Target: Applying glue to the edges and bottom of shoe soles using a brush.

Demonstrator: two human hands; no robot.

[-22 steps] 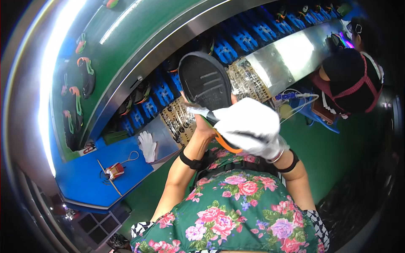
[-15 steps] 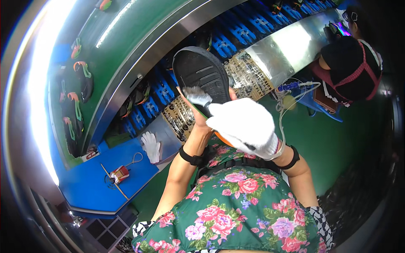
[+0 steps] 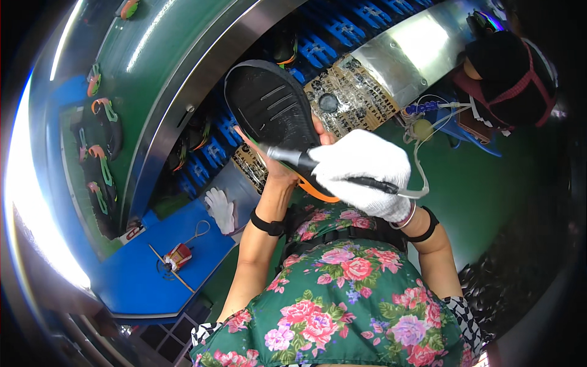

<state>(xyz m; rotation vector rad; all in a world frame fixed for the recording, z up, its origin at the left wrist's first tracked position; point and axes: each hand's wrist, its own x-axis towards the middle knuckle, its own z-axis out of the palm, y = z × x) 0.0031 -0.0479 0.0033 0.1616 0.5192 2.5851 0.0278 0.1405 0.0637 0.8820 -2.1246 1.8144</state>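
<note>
In my bare left hand is a black sandal, its grooved inner face turned toward me, with fingers and thumb around its sides. An orange strap curves out below it. My right hand, in a white knitted glove, is closed on a black-handled brush. The brush lies across the lower part of the sandal, its pale tip near the left edge; whether the bristles touch the surface I cannot tell. A thin pale tube runs from the handle's rear end.
Behind the sandal runs a conveyor with blue racks and a taped board. A blue table at left bears a white glove and a small red-and-white object. A co-worker sits at far right.
My left hand and the sandal have shifted slightly left and up. The brush has turned flatter, so its handle now shows in the gloved fist. A round spot on the taped board has come into sight.
</note>
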